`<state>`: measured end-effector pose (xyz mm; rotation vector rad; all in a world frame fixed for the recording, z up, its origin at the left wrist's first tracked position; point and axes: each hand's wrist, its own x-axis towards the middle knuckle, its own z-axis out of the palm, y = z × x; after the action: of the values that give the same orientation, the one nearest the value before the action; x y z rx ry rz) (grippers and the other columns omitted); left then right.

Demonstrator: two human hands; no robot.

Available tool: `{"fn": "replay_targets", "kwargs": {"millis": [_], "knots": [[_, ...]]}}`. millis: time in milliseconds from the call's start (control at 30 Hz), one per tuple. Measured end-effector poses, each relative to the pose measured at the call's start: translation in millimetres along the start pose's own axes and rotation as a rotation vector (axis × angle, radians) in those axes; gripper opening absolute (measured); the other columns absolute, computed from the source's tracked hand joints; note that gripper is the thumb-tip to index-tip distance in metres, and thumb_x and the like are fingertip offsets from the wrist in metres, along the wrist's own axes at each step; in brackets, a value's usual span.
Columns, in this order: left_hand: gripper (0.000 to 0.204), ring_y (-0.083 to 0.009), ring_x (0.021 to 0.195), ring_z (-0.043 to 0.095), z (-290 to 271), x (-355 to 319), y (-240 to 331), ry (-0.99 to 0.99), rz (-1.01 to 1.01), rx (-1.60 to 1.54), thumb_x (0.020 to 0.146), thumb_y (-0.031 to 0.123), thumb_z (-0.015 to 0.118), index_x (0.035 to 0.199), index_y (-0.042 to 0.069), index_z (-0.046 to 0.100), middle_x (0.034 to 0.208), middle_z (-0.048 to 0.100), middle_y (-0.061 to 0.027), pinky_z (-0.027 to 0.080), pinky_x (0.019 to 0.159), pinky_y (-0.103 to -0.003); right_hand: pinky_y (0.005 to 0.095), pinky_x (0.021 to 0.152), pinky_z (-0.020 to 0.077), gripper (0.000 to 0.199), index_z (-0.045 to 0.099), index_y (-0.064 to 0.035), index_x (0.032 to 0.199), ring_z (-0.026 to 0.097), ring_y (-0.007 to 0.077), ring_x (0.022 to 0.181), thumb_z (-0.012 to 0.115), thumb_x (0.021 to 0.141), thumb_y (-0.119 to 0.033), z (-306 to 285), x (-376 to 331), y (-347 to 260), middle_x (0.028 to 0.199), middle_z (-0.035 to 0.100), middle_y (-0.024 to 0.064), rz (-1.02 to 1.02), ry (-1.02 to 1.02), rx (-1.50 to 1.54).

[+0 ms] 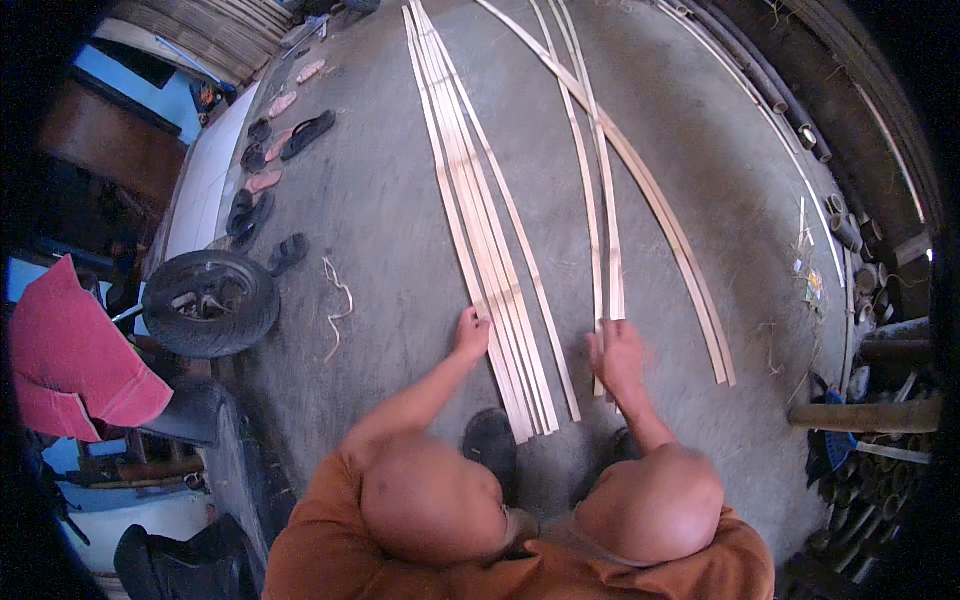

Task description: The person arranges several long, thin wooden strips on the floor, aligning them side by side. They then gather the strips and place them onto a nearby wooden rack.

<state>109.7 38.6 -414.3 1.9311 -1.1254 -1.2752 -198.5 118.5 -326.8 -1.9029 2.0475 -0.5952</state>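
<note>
Bare knees (430, 500) nearest; left hand (472, 335) curled at pale strips (496, 290), right hand (618, 355) blurred over other strips (616, 295); I can't tell either grip.

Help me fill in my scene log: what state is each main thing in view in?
Left strips: lying lengthwise, mostly side by side
Middle strips: lying lengthwise
Right strips: lying slantwise
Left hand: fingers curled at the left strips' edge
Right hand: blurred, at the middle strips; grip unclear
Curly strip: loose, bent
Black sandal: unworn, on the floor
Tire: fitted on its wheel
</note>
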Motion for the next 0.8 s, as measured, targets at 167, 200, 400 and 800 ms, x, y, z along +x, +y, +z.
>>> {"fn": "replay_targets", "kwargs": {"millis": [167,200,400,800], "knots": [[0.045,-0.0235,0.101,0.066,3,1,2,-0.009,-0.03,-0.024,0.096,0.014,0.059,0.137,0.0,0.045,0.11,0.069,-0.0166,0.051,0.089,-0.038,0.0487,0.079,0.0522,0.04,0.058,-0.0008,0.116,0.064,0.0392,0.094,0.068,0.088,-0.028,41,-22,-31,0.101,0.065,0.0202,-0.119,-0.266,-0.148],[0.046,-0.0237,0.102,0.066,6,-1,6,-0.027,-0.027,0.007,0.096,0.013,0.059,0.138,0.0,0.044,0.112,0.068,-0.017,0.051,0.09,-0.038,0.0482,0.076,0.0532,0.04,0.057,0.0,0.115,0.066,0.0394,0.091,0.068,0.088,-0.027,49,-26,-27,0.099,0.066,0.0206,-0.139,-0.222,-0.172],[0.048,-0.0229,0.102,0.066,-3,-4,-5,-0.058,-0.055,-0.023,0.098,0.015,0.059,0.14,0.001,0.04,0.114,0.068,-0.0169,0.051,0.09,-0.038,0.0421,0.063,0.0522,0.039,0.052,-0.0055,0.129,0.067,0.0278,0.067,0.063,0.096,-0.022,-9,3,-18,0.075,0.068,0.0174,0.259,-0.161,0.665],[0.051,-0.0226,0.099,0.066,-5,-8,10,-0.089,-0.057,-0.002,0.096,0.014,0.059,0.141,0.0,0.04,0.112,0.067,-0.0165,0.052,0.088,-0.036,0.0497,0.072,0.0541,0.033,0.066,-0.0165,0.125,0.071,0.0403,0.079,0.064,0.096,-0.032,-146,54,180,0.085,0.07,0.0245,0.214,0.038,-0.036]]}}
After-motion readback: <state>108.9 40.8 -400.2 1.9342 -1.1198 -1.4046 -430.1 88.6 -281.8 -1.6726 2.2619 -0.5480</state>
